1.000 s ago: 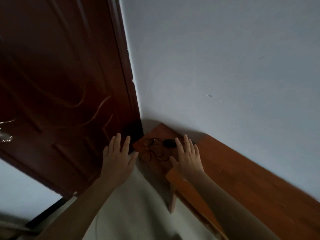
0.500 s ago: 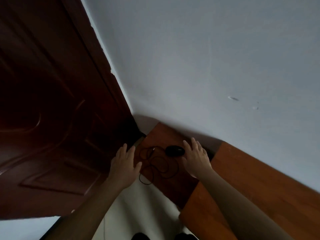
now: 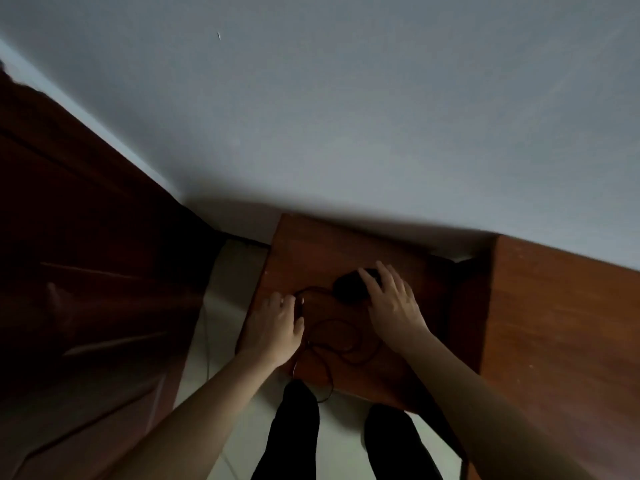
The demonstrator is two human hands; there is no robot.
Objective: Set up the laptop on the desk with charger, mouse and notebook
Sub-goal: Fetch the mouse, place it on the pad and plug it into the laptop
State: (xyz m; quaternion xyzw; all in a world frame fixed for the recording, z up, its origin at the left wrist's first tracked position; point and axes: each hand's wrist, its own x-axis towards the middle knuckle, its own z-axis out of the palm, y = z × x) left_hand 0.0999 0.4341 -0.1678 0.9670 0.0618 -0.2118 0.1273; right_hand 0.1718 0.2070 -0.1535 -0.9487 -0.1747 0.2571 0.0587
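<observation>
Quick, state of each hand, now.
Left hand: fingers curled at the mouse cable; grip cannot be told.
Right hand: open, fingers resting on the mouse.

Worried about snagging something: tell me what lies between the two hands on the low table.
Head view: between left hand and right hand lie the black mouse, touching the right one, and its looped cable.

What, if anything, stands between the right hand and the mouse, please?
Nothing visible: the right hand lies partly over the mouse on the low table; the cable loops beside the left hand.
</observation>
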